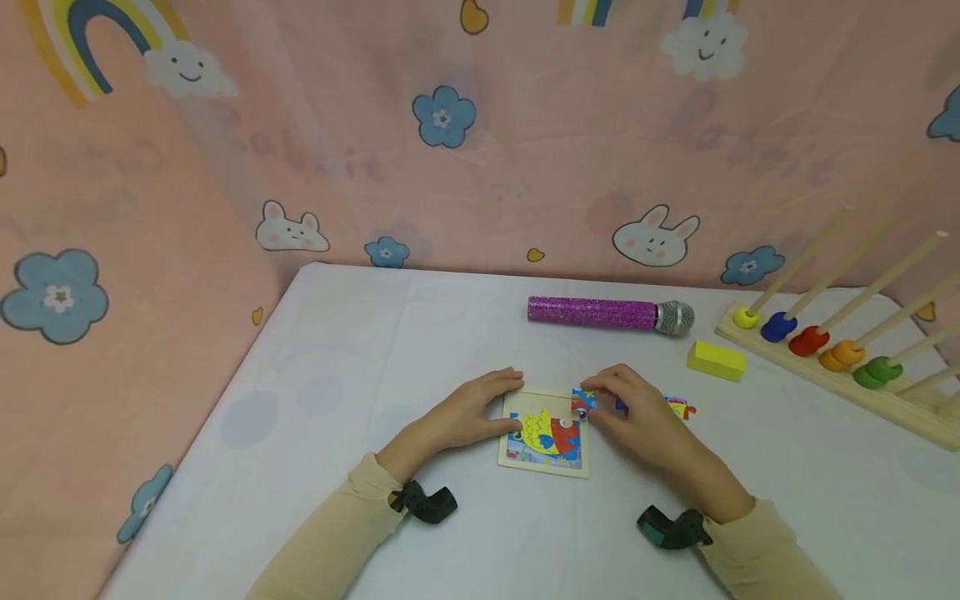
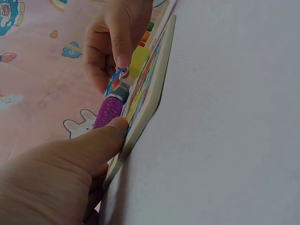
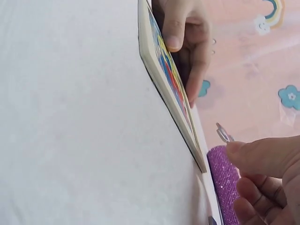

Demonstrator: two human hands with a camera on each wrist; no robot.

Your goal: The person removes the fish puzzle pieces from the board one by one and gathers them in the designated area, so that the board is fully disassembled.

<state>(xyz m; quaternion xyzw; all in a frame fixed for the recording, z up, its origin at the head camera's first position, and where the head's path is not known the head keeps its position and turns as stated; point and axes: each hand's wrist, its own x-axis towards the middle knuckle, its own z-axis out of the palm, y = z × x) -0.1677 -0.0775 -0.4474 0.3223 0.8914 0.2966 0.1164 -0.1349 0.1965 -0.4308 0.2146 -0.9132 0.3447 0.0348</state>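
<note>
**A:** Puzzle question: where does the small square wooden puzzle board with the yellow-and-red fish picture (image 1: 545,435) sit relative to the hands?

**B:** Flat on the white tablecloth-covered table (image 1: 337,392), dead centre between them. Left hand (image 1: 468,411) is at its 9 o'clock, fingers laid over the left edge and thumb pressed on the frame, steadying it rather than lifting it. Right hand (image 1: 637,414) is at roughly 2 o'clock of the board, fingertips pinching a small blue-and-red puzzle piece (image 1: 583,401) right over the top-right corner.

**A:** So the right hand is nearer the gap?

**B:** Looks that way; the bare wood runs along the board's top edge, at 12 o'clock. Another loose colourful puzzle piece (image 1: 678,407) lies at 3 o'clock, just past the right hand. The glittery purple microphone (image 1: 609,314) lies left-right, well back at 12 o'clock.
</note>
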